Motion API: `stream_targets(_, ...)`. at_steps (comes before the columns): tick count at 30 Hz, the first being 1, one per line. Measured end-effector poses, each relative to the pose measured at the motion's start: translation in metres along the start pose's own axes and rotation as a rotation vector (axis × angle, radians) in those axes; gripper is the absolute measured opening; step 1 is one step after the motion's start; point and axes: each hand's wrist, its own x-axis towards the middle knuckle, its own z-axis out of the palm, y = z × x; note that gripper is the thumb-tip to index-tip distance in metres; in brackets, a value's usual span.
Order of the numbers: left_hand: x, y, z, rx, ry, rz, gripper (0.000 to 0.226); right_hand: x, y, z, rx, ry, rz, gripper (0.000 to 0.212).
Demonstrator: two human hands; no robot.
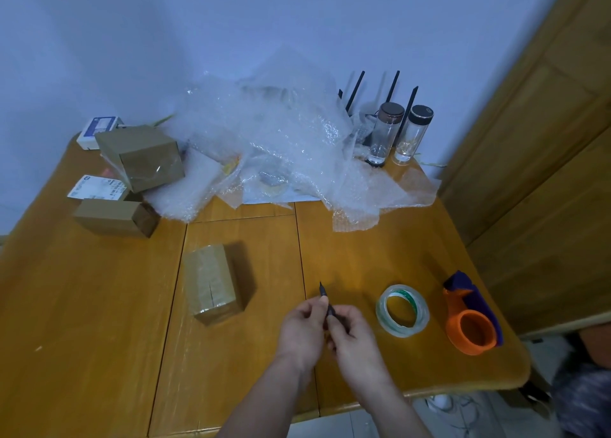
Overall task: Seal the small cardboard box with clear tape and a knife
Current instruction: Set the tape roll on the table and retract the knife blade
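Observation:
The small cardboard box lies on the wooden table, wrapped in shiny clear tape. To its right, both hands hold a thin dark knife with its tip pointing up and away. My left hand pinches it near the blade. My right hand grips the handle lower down. A roll of clear tape lies flat to the right of my hands, apart from them.
An orange and purple tape dispenser sits near the table's right edge. Bubble wrap is piled at the back. Other cardboard boxes stand at back left. Two glass bottles stand at back right.

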Motion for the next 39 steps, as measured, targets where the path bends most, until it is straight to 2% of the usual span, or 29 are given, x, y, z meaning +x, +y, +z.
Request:
stream_targets(4, -0.004, 0.004, 0.001, -0.057, -0.036, 0.001, 0.032, -0.005, -0.009, 0.000, 0.048, 0.022, -0.020, 0.010)
stream_targets(7, -0.007, 0.005, 0.000, -0.084, -0.096, 0.001, 0.035, -0.008, -0.014, -0.003, -0.008, 0.032, 0.000, 0.028)
stream_targets(9, -0.008, 0.003, -0.001, -0.076, -0.118, 0.009, 0.041, -0.008, -0.014, -0.005, -0.036, 0.028, -0.007, 0.031)
stream_targets(16, -0.008, 0.002, 0.001, -0.114, -0.075, -0.029, 0.035, -0.015, -0.009, -0.003, 0.060, -0.038, 0.039, 0.015)
stream_targets(20, -0.009, 0.002, 0.001, -0.063, -0.025, -0.035, 0.034, -0.024, -0.007, -0.001, 0.146, -0.109, 0.073, 0.023)
stream_targets(25, -0.009, 0.001, 0.004, 0.037, 0.002, -0.048, 0.039, -0.031, -0.003, 0.000, 0.112, -0.069, 0.070, 0.029)
stream_targets(33, -0.017, 0.000, 0.013, 0.020, 0.026, -0.082, 0.039, -0.035, 0.013, 0.000, 0.109, -0.004, 0.123, 0.029)
stream_targets(39, -0.015, -0.002, 0.015, 0.003, 0.035, -0.099, 0.038, -0.033, 0.017, -0.001, 0.014, 0.005, 0.098, 0.024)
